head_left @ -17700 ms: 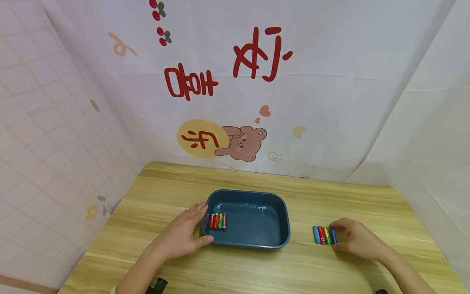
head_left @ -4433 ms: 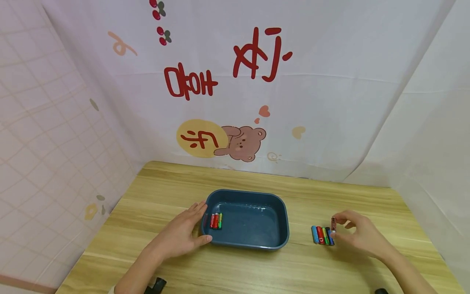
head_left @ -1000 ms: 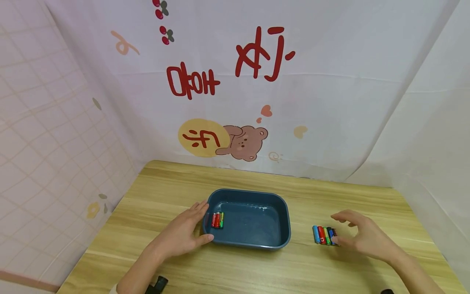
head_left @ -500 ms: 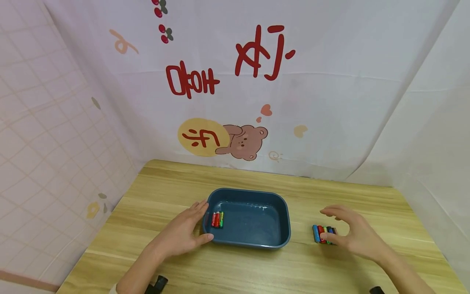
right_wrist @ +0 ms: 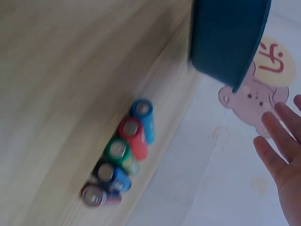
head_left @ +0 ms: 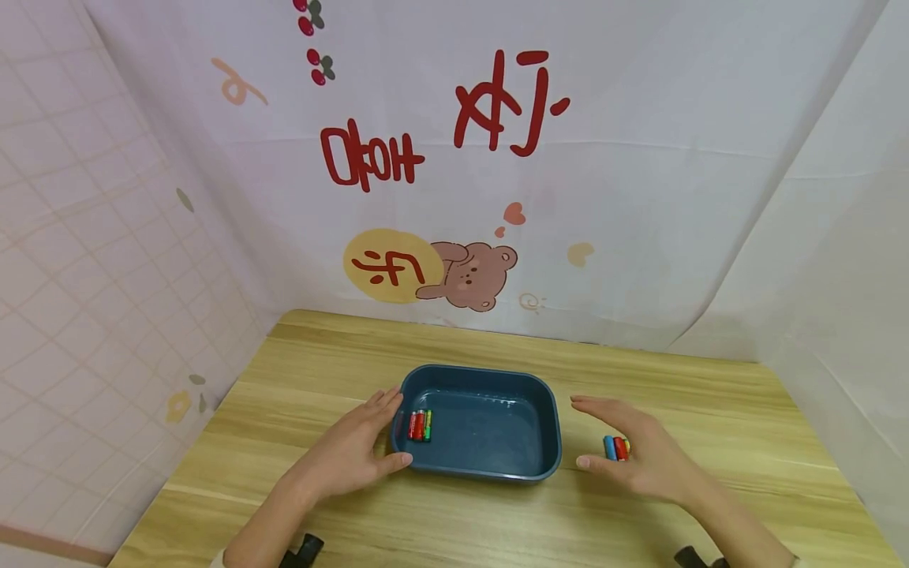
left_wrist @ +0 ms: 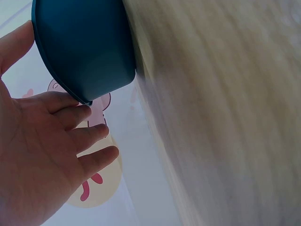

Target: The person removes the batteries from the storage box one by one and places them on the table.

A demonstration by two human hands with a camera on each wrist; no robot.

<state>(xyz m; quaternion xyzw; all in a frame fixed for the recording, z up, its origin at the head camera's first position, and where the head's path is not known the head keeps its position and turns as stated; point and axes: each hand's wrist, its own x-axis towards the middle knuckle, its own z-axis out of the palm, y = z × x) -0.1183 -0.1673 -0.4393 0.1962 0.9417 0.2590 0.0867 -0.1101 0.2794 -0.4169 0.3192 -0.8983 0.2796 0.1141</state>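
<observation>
A dark blue rectangular tray (head_left: 490,435) stands on the table, with my left hand (head_left: 348,450) at its left side, fingers and thumb spread along the rim. In the left wrist view the thumb and fingertips touch that rim. Inside the tray, near its left end, lie two red batteries (head_left: 417,426) and a green one (head_left: 428,426). My right hand (head_left: 635,451) is between the tray and a row of batteries, thumb and fingers apart, holding nothing. It partly hides the row from above; the right wrist view shows blue (right_wrist: 143,113), red (right_wrist: 131,134), green (right_wrist: 118,150), dark blue (right_wrist: 109,175) and dark-red (right_wrist: 96,195) batteries side by side.
The wood-grain table (head_left: 469,521) ends at the back against a white cloth backdrop (head_left: 639,197) with red characters and a bear print. Cloth also hangs at the left and right. Black wrist-camera parts (head_left: 305,550) show near each forearm.
The dark-red battery went from the tray to the row's right end, where my right hand released it. That hand has since moved left toward the tray. My left hand stays on the rim.
</observation>
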